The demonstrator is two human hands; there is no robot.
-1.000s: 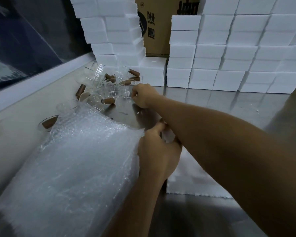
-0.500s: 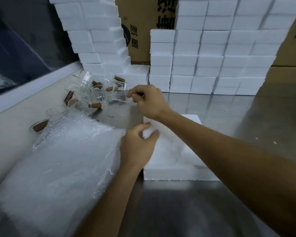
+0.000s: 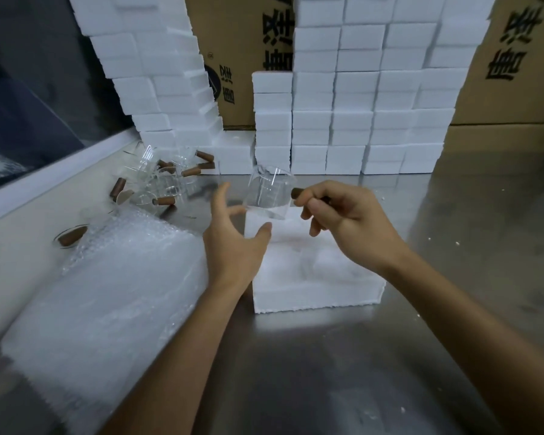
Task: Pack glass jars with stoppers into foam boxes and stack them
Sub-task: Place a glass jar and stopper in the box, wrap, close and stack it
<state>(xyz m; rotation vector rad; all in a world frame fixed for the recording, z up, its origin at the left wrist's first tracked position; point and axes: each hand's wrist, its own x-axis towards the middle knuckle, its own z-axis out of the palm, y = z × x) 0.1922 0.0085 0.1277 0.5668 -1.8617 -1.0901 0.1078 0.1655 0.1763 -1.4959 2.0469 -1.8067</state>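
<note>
My right hand [image 3: 343, 211] pinches the brown handle of a clear glass jar [image 3: 269, 196] and holds it in the air above the far edge of a white foam box [image 3: 314, 277] on the steel table. Spread open just left of the jar, my left hand [image 3: 233, 237] has fingertips close to the glass, and I cannot tell whether they touch it. A heap of several more glass jars with brown stoppers [image 3: 167, 180] lies at the back left.
A thick pile of bubble wrap [image 3: 107, 293] covers the table's left side. Stacks of white foam boxes [image 3: 358, 105] line the back, with cardboard cartons [image 3: 515, 73] behind them. A white ledge [image 3: 44, 180] runs along the left.
My right hand lifted a jar out of the heap and brought it right, over the foam box. My left hand left the box's edge and rose open beside the jar.
</note>
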